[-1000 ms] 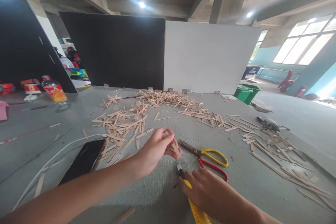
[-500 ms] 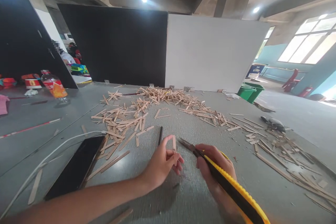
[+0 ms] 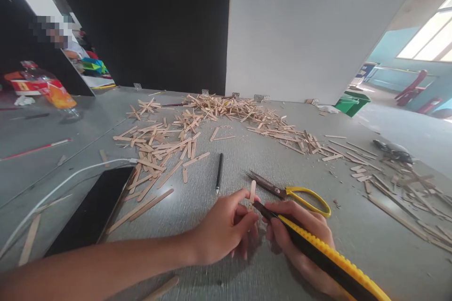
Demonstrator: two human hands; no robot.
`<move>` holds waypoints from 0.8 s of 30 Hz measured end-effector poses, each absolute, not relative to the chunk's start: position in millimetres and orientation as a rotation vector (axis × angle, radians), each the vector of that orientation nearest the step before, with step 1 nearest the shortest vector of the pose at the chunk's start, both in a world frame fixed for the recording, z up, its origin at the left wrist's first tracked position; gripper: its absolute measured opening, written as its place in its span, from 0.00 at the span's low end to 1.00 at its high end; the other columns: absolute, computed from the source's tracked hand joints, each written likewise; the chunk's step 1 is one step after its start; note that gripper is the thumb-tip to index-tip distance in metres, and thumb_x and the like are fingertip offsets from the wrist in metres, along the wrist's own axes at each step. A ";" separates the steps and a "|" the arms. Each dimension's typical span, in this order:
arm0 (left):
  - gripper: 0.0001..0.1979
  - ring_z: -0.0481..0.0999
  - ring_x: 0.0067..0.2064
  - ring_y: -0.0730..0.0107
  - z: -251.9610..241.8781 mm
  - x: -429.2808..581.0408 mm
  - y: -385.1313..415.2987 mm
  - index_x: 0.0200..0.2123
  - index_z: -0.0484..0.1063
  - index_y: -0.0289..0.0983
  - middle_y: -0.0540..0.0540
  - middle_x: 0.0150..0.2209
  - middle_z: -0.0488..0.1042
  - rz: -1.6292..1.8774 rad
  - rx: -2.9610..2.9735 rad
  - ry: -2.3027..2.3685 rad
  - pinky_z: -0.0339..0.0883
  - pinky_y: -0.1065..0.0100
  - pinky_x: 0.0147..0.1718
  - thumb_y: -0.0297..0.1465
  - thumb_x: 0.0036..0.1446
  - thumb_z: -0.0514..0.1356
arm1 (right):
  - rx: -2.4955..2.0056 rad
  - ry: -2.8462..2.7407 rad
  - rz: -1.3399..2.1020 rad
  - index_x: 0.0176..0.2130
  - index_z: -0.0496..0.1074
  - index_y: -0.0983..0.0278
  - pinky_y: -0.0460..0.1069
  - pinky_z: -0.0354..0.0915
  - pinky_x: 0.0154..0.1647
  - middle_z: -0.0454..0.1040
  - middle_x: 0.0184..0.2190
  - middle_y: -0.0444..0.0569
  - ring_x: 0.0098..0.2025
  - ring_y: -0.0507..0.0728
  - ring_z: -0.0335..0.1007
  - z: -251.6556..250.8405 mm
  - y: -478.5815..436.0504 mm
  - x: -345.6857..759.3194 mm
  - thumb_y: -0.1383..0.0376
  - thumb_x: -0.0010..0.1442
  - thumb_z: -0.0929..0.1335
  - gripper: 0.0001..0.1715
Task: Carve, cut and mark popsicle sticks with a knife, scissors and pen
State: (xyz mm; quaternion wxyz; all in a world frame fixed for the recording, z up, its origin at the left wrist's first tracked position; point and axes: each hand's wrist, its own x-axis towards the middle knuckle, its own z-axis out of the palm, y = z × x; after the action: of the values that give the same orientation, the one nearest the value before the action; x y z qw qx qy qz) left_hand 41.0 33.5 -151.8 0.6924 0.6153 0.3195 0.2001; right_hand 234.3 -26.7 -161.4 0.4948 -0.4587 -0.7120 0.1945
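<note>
Over the tabletop [image 3: 370, 254], my left hand [image 3: 226, 225] pinches a wooden stick [image 3: 253, 191] upright, apparently to steady it, while my right hand [image 3: 309, 218] grips a yellow knife [image 3: 325, 254], tip beside it.

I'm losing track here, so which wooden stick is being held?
The wooden stick in the left hand, upright with its rounded end up; the other sticks lie on the table.

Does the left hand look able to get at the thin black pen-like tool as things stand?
Probably yes: the pen-like tool lies just beyond the left hand, with nothing visible between them. That hand holds a small wooden stick, though, which might hamper a grasp.
</note>
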 end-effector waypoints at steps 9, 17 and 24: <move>0.08 0.68 0.15 0.80 -150.6 41.8 33.6 0.48 0.61 0.40 0.54 0.28 0.76 0.416 1.397 0.730 0.55 0.82 0.10 0.37 0.70 0.54 | -1.114 -1.732 0.536 0.50 0.74 0.54 0.43 0.69 0.23 0.78 0.26 0.39 0.20 0.49 0.71 -163.7 -27.7 237.7 0.68 0.68 0.69 0.12; 0.05 0.69 0.17 0.81 -152.1 39.8 36.2 0.45 0.61 0.41 0.54 0.29 0.76 0.402 1.409 0.696 0.58 0.82 0.13 0.35 0.71 0.54 | -1.107 -1.748 0.539 0.48 0.74 0.55 0.43 0.68 0.24 0.76 0.26 0.38 0.21 0.49 0.72 -164.7 -26.9 240.0 0.69 0.67 0.69 0.12; 0.02 0.67 0.19 0.81 -148.0 38.2 33.4 0.44 0.58 0.42 0.56 0.29 0.73 0.406 1.468 0.715 0.57 0.82 0.15 0.33 0.73 0.51 | -1.098 -1.759 0.529 0.46 0.73 0.57 0.44 0.67 0.24 0.76 0.24 0.39 0.21 0.50 0.72 -158.9 -25.0 236.3 0.70 0.68 0.68 0.09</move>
State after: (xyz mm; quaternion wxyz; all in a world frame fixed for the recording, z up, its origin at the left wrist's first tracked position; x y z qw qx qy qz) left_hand 38.2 33.4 -148.0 0.6666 0.6503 0.3168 0.1798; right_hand 236.3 -25.0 -158.9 0.4801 -0.4501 -0.7210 0.2169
